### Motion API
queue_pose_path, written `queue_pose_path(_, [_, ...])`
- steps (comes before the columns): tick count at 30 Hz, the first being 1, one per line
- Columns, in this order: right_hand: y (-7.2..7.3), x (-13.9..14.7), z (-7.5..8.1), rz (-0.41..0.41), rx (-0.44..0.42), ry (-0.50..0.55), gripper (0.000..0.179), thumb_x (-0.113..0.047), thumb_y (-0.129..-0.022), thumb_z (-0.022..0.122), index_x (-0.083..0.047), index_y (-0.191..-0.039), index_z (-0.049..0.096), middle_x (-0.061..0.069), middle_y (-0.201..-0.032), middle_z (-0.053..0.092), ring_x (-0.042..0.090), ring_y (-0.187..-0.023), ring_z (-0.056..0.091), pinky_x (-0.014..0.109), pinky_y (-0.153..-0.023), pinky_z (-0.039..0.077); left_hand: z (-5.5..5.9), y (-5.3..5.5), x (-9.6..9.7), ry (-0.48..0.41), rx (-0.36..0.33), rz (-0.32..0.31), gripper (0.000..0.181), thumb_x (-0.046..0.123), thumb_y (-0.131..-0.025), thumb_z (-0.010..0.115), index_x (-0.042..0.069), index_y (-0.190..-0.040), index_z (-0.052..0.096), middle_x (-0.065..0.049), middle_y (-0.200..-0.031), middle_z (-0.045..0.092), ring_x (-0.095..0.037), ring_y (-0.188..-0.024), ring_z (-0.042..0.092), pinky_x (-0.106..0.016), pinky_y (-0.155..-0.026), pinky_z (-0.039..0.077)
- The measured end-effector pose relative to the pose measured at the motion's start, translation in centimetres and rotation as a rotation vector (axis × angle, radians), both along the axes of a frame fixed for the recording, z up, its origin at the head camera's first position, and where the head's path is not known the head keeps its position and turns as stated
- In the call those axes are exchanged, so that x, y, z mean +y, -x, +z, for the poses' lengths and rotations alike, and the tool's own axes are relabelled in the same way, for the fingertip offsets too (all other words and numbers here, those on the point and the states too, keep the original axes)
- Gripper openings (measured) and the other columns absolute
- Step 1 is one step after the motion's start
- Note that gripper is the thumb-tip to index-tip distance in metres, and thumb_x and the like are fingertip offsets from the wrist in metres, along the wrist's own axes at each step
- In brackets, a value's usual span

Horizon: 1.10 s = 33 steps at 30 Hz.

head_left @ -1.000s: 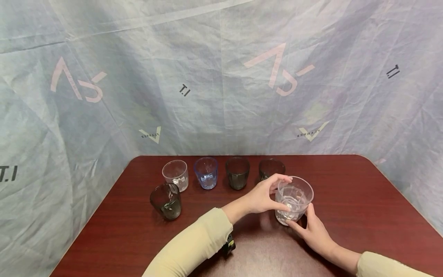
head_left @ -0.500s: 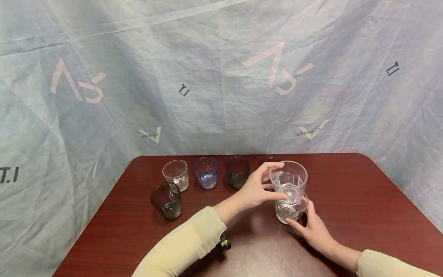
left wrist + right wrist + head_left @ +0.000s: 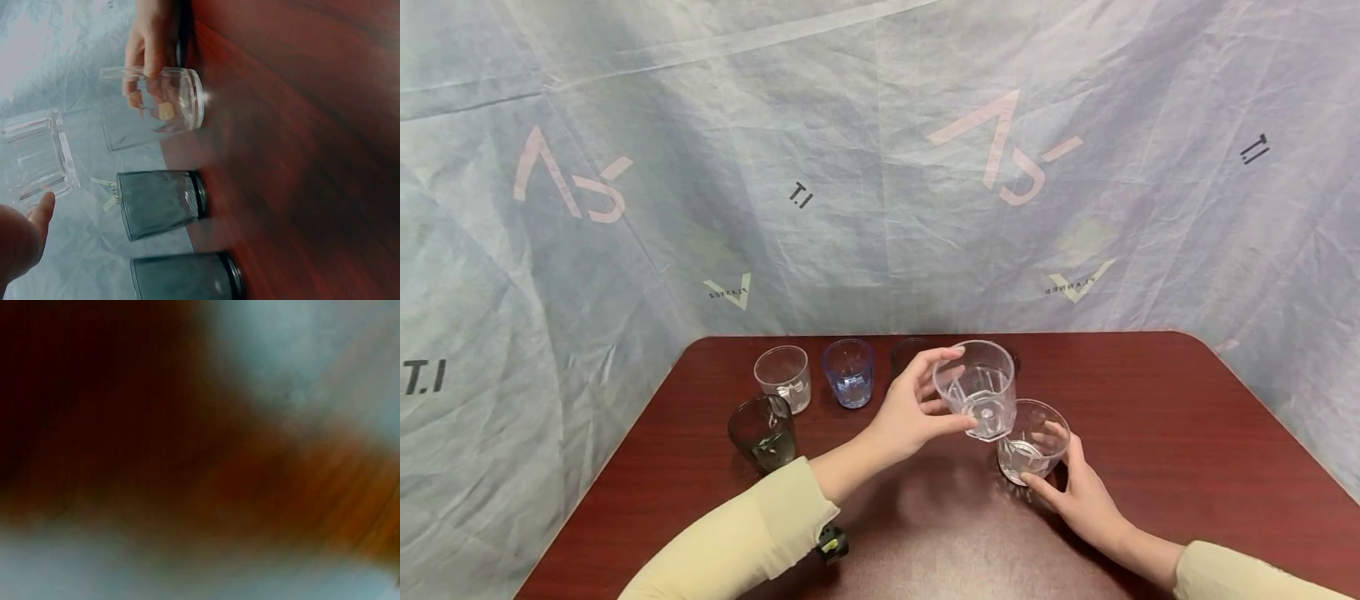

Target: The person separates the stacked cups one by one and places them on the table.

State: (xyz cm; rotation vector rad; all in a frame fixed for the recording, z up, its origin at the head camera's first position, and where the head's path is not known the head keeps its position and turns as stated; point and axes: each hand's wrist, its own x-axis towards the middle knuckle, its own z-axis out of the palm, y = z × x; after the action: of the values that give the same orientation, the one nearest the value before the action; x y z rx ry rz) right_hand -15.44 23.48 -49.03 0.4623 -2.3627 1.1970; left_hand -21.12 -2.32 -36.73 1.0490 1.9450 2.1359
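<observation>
In the head view my left hand (image 3: pixel 906 412) grips a clear glass (image 3: pixel 976 387) by its side, up off the table and slightly tilted. Lower and to the right, a second clear glass (image 3: pixel 1033 437) stands on the table, with my right hand (image 3: pixel 1082 496) holding it around its lower side. The left wrist view shows the lifted glass (image 3: pixel 40 156) beside my left thumb, apart from the standing glass (image 3: pixel 150 106) with the right fingers seen through it. Blur fills the right wrist view, so no glass can be made out there.
A clear glass (image 3: pixel 784 379), a blue glass (image 3: pixel 848 373) and a dark grey glass (image 3: pixel 763 433) stand at the left of the brown table (image 3: pixel 1150 417). Two more dark glasses (image 3: pixel 161 203) are partly hidden behind my left hand in the head view. A grey cloth (image 3: pixel 880 167) hangs behind.
The two clear glasses were nested. My left hand has drawn the inner one up and out, then moved it left. The right hand has stayed at the outer glass.
</observation>
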Motion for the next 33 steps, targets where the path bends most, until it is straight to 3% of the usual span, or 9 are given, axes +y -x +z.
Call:
queue_pose_path(6, [0.0,0.0,-0.2,-0.005,0.006,0.002,0.078,-0.002,-0.076,0.081,-0.001,-0.139,0.033,0.021,-0.120,0.060,-0.008,-0.117,0.042,0.005,-0.095,0.022,-0.9,-0.7,-3.0,0.012,-0.020,0.065,0.077,-0.015,-0.070,0.078,0.003,-0.137,0.044,-0.008,-0.148,0.042,-0.026,-0.131,0.046,-0.040,-0.092,0.049])
queue_pose_path(19, [0.0,0.1,-0.2,-0.004,0.003,-0.003,0.077,-0.003,-0.077,0.081,-0.001,-0.138,0.033,0.021,-0.121,0.060,-0.003,-0.117,0.045,0.005,-0.096,0.022,-4.3,-2.1,-9.4,0.079,-0.080,0.302,0.077,-0.010,-0.071,0.081,0.003,-0.138,0.044,-0.013,-0.147,0.043,-0.029,-0.130,0.047,-0.035,-0.088,0.050])
queue_pose_path(25, [0.0,0.1,-0.1,-0.004,-0.002,-0.007,0.078,-0.003,-0.077,0.080,-0.001,-0.139,0.033,0.021,-0.122,0.059,-0.002,-0.117,0.045,0.004,-0.096,0.022,-5.7,-2.2,-11.0,0.110,-0.081,0.391,0.079,-0.009,-0.070,0.082,0.002,-0.138,0.044,-0.016,-0.146,0.044,-0.033,-0.131,0.044,-0.038,-0.088,0.050])
queue_pose_path(33, [0.1,0.0,-0.2,-0.006,0.000,-0.008,0.078,-0.003,-0.077,0.080,-0.001,-0.138,0.033,0.021,-0.122,0.060,-0.003,-0.117,0.045,0.004,-0.097,0.021,-7.3,-2.0,-12.0,0.144,-0.096,0.447,0.074,-0.007,-0.071,0.082,0.006,-0.135,0.046,-0.014,-0.147,0.042,-0.038,-0.133,0.040,-0.051,-0.093,0.046])
